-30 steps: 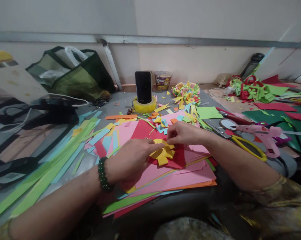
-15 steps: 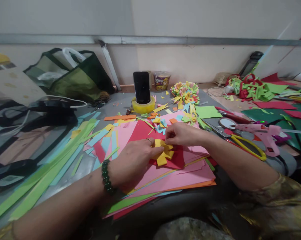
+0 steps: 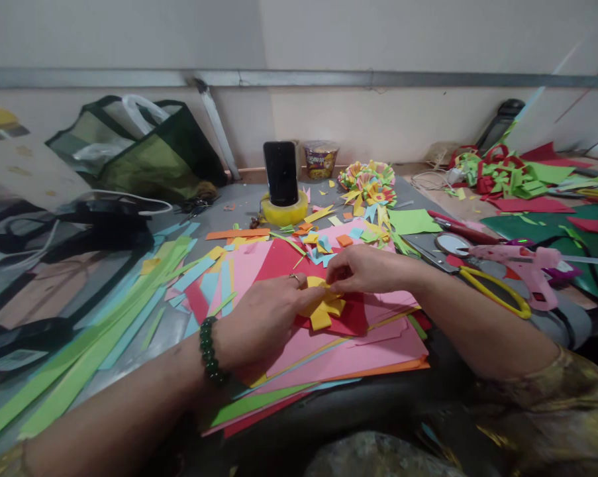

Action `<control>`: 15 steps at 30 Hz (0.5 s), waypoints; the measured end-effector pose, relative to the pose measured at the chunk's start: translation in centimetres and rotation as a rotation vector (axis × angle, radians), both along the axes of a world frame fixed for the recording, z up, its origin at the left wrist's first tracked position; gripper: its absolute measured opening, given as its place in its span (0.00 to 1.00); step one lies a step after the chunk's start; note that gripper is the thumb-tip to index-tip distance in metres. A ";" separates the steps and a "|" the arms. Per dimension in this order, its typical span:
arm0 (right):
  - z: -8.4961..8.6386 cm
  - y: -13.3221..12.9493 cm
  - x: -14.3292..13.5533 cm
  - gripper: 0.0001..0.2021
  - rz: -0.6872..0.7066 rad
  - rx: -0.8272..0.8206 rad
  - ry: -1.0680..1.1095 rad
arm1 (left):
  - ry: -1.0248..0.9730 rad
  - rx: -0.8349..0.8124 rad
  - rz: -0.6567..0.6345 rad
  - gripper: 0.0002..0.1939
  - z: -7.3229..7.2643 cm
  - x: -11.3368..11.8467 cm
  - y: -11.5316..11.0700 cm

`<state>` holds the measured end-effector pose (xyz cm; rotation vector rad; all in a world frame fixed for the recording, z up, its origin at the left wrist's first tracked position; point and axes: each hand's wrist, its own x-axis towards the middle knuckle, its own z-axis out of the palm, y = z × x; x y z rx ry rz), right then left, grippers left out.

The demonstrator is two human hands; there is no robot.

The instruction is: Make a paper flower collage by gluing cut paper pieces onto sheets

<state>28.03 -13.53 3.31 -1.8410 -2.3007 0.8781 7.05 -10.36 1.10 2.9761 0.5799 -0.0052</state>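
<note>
A yellow paper flower (image 3: 322, 321) made of looped strips lies on a red paper sheet (image 3: 277, 255), on top of a stack of pink and other coloured paper (image 3: 388, 351). My left hand (image 3: 266, 311), with a ring and a green bead bracelet, grips the flower's left side, its index finger reaching across the top. From the right, my right hand (image 3: 365, 270) is closed in a pinch at the flower's upper right edge, its fingertips meeting the left index finger. Small folded blue and yellow paper strips (image 3: 322, 245) lie just beyond the hands.
Long green paper strips (image 3: 85, 338) spread at the left. A phone (image 3: 281, 173) stands in a yellow tape roll (image 3: 285, 211) at the back. Yellow-handled scissors (image 3: 497, 295) and a pink glue gun (image 3: 532, 268) lie at the right, and a pleated paper ball (image 3: 368, 179) sits farther back.
My right hand has shifted slightly down onto the flower, its fingertips now touching by the left index finger. The left hand and flower stay nearly in place.
</note>
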 end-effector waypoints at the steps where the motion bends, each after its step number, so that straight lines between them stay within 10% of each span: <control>1: 0.0 0.0 0.0 0.08 -0.001 -0.001 0.001 | 0.002 0.001 -0.002 0.22 0.0 0.0 0.0; 15: 0.8 -0.7 -0.2 0.11 -0.018 0.116 -0.107 | 0.021 0.010 -0.002 0.17 0.1 0.2 -0.1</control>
